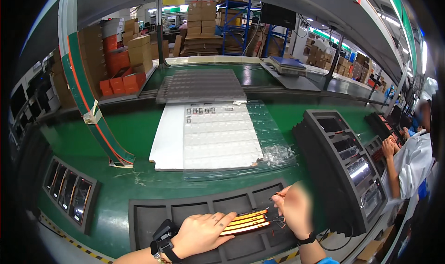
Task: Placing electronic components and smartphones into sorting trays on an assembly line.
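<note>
a bundle of yellow-edged strips (pixel 245 223) is held in a black foam tray (pixel 153 215), which is set on the green tabletop (pixel 111 183). the strips are placed at about three o'clock from the left hand (pixel 204 230), and their near ends are covered by it; they are clasped between its fingers, which are stretched along the upper side, and its thumb, which is laid along the lower side. from the right hand (pixel 295 208) the strips are found between eight and nine o'clock, just beside the fingers. by that hand's thumb and forefinger a thin dark-and-orange piece (pixel 277 195) is pinched; whether it is joined to the strips cannot be told. fine wires (pixel 280 222) are seen at the strips' right ends, below the right fingertips.

at twelve o'clock from the foam tray, a clear compartmented sheet (pixel 222 141) is laid over a white board (pixel 167 136), with small dark pieces (pixel 201 111) scattered near its far edge. at two o'clock, a stack of black trays (pixel 320 180) is seen; at ten o'clock, a smaller tray (pixel 94 196) is filled with dark panels (pixel 67 187).
</note>
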A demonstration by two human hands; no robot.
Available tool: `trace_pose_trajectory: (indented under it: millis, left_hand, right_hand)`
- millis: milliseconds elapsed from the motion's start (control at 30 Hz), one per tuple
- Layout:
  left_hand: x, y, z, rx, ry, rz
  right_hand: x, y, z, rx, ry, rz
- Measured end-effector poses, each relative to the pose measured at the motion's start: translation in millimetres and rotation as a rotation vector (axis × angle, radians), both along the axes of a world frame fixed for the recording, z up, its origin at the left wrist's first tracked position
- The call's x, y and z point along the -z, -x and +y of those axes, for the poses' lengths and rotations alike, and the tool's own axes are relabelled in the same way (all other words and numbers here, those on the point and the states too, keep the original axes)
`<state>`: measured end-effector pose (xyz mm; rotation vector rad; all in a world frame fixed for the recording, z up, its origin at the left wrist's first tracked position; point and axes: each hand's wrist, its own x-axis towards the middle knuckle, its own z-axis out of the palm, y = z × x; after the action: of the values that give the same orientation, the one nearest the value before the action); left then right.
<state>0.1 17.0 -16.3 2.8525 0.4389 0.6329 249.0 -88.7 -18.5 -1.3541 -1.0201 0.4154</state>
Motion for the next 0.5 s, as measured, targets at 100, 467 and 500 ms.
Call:
trace_pose_trajectory:
  millis: [100, 467, 500]
  left_hand:
    - [1, 1, 0, -0.003, -0.001, -0.004]
    - [2, 1, -1, -0.016, 0.006, 0.019]
    - [1, 0, -1, -0.015, 0.007, 0.019]
  right_hand:
    - [3, 2, 2, -0.129, -0.004, 0.18]
    - [0, 6, -3, -0.368, 0.114, 0.079]
    - [0, 8, -3, -0.366, 0.117, 0.148]
